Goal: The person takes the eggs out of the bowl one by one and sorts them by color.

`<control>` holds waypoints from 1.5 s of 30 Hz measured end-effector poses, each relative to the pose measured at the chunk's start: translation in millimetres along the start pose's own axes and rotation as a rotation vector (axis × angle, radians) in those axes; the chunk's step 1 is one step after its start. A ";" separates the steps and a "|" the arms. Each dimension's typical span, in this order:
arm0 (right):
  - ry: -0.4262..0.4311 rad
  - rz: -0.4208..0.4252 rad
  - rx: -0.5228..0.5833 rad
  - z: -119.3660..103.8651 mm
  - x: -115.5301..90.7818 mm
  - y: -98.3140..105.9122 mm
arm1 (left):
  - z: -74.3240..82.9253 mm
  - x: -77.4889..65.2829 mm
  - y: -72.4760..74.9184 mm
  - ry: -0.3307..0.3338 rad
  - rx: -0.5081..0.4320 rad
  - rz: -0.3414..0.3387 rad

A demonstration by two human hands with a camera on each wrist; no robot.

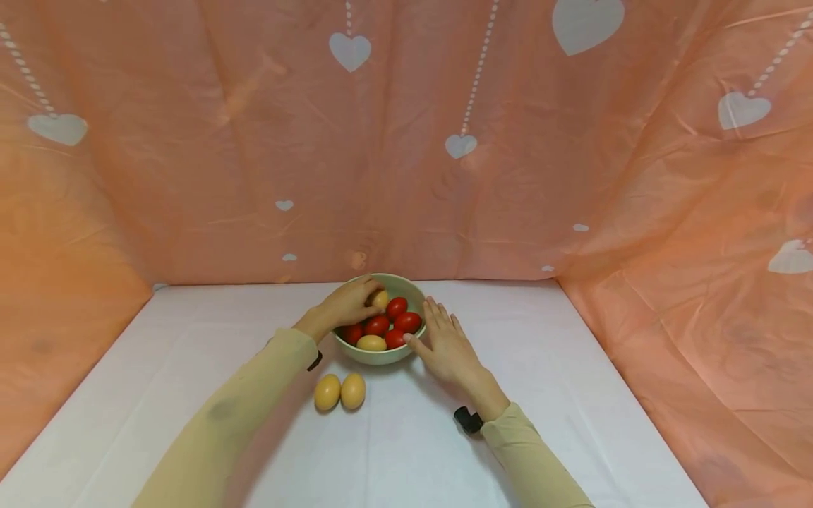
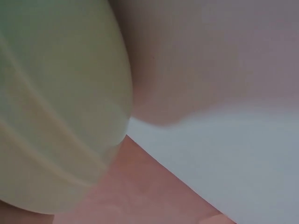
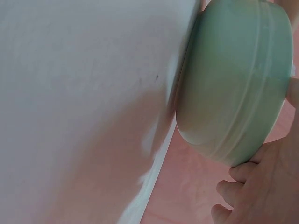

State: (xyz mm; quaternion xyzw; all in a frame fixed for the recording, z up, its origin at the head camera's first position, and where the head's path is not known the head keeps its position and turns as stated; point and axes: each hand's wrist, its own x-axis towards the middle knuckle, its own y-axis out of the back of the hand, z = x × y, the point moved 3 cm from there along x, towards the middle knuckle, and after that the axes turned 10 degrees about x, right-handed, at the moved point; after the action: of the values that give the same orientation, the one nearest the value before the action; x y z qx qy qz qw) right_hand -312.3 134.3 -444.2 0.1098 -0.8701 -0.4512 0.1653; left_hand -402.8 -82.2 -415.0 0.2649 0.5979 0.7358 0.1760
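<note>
A pale green bowl [image 1: 375, 358] holds several red eggs [image 1: 408, 322] and a yellow egg [image 1: 371, 343] near its front rim. Reaching over the bowl's left side, my left hand [image 1: 346, 303] pinches another yellow egg [image 1: 380, 299] between thumb and fingers, inside the bowl. My right hand [image 1: 452, 353] rests against the bowl's right side, its fingers straight and its thumb at the rim. In the right wrist view, the fingers of that hand [image 3: 268, 186] touch the bowl [image 3: 233, 84]. Only the bowl's outer wall [image 2: 65, 93] shows in the left wrist view, with the left fingers hidden.
Two yellow eggs, one left [image 1: 327, 392] and one right [image 1: 353, 391], lie side by side on the white tablecloth [image 1: 394, 451] in front of the bowl. An orange curtain with white hearts [image 1: 406, 212] hangs behind the table and along both sides.
</note>
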 end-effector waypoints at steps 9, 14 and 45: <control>0.001 -0.008 0.007 -0.3 -0.3 0.0 | 4.2 -8.7 3.5 0.022 -0.103 0.058; 0.014 -0.002 0.011 0.7 -0.3 0.1 | 9.1 -16.6 8.2 0.006 -0.119 0.102; 0.036 0.022 0.024 1.2 -0.3 -1.1 | 39.3 -72.5 20.3 -0.042 -0.279 0.226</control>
State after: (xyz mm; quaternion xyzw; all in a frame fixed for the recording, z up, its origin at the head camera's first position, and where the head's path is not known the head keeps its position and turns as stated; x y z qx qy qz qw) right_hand -312.4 134.7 -445.8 0.1102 -0.8734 -0.4371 0.1844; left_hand -320.2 -97.6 -402.6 0.3187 0.4526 0.8210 0.1397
